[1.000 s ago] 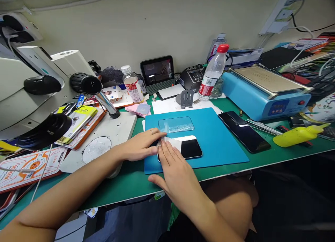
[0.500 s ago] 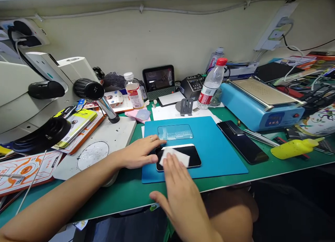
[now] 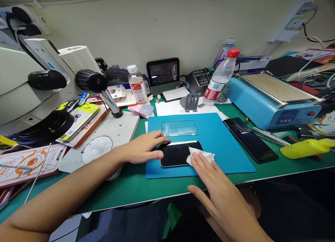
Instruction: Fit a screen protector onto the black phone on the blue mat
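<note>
Here's the black phone [image 3: 174, 154], lying flat on the blue mat [image 3: 230, 144]; at its three-o'clock end my right hand [image 3: 218, 186] lies flat over a white tissue [image 3: 202, 152], thumb wide. At nine o'clock, my left hand [image 3: 142, 148] touches it, thumb and forefinger spread. Clear sheet [image 3: 180, 128] at twelve, yellow bottle [image 3: 305, 150] well off at three.

Open room: right part of flat blue mat [image 3: 227, 144], between white crumpled tissue [image 3: 193, 151] under bare right hand [image 3: 220, 186] and long glossy black panel [image 3: 251, 141]. Bare left hand [image 3: 145, 148] bars left end of black rectangular phone [image 3: 174, 154]. Left side obstructed by bulky white microscope [image 3: 21, 88]. Beyond mat: grey slotted stand [image 3: 192, 103], tall clear red-capped bottle [image 3: 220, 80]. Right: boxy blue machine [image 3: 251, 102], yellow squeeze bottle [image 3: 303, 149].
</note>
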`<state>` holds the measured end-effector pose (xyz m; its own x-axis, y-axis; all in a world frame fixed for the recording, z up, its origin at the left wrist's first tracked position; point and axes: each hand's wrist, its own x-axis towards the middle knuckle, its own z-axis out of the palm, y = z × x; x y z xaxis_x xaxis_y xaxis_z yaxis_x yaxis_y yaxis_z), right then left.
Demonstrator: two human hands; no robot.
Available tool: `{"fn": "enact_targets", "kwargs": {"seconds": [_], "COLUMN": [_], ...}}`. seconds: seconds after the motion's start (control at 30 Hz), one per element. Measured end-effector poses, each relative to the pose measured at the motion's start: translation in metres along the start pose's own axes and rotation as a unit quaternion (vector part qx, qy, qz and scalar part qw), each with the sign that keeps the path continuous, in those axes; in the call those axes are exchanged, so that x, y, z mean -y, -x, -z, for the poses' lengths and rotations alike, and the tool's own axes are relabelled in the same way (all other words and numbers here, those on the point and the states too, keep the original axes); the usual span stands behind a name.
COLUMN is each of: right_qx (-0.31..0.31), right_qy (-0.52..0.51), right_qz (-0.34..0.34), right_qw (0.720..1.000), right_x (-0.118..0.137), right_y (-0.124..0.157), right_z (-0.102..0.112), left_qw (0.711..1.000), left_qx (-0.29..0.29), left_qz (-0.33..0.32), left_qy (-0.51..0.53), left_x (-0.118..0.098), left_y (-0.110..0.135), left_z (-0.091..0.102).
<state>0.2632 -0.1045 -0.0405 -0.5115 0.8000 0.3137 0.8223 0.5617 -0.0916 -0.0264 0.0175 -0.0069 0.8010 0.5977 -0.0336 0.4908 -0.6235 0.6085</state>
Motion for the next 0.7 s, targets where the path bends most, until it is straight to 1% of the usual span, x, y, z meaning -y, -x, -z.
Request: {"fn": "enact_targets", "kwargs": {"seconds": [0.13, 0.23, 0.3, 0.37, 0.5, 0.6, 0.7], "right_qx": [-0.004, -0.003, -0.007, -0.007, 0.026, 0.037, 0.030], "right_qy": [0.039, 0.061, 0.075, 0.086, 0.079, 0.062, 0.038], "right_qz": [0.007, 0.006, 0.008, -0.005, -0.071, -0.104, -0.131], "right_qw": [0.999, 0.998, 0.997, 0.996, 0.994, 0.992, 0.990], "right_x": [-0.002, 0.003, 0.005, 0.006, 0.003, 0.005, 0.021], "right_y": [0.012, 0.011, 0.002, -0.011, -0.037, -0.045, -0.049], "right_z": [0.007, 0.004, -0.002, -0.008, -0.015, -0.016, -0.019], "left_qw": [1.000, 1.000, 1.000, 1.000, 1.000, 1.000, 1.000], "left_qx": [0.004, 0.002, 0.001, 0.000, -0.003, -0.003, -0.008], "left_qz": [0.007, 0.008, 0.009, 0.008, 0.001, 0.002, -0.001], "left_qy": [0.000, -0.002, -0.006, -0.008, -0.007, -0.002, 0.018], "left_x": [-0.001, -0.001, 0.000, 0.000, 0.000, -0.001, -0.001], "left_y": [0.000, -0.001, -0.001, -0.001, -0.001, -0.001, -0.001], "left_z": [0.000, 0.000, -0.001, -0.001, -0.002, -0.001, -0.001]}}
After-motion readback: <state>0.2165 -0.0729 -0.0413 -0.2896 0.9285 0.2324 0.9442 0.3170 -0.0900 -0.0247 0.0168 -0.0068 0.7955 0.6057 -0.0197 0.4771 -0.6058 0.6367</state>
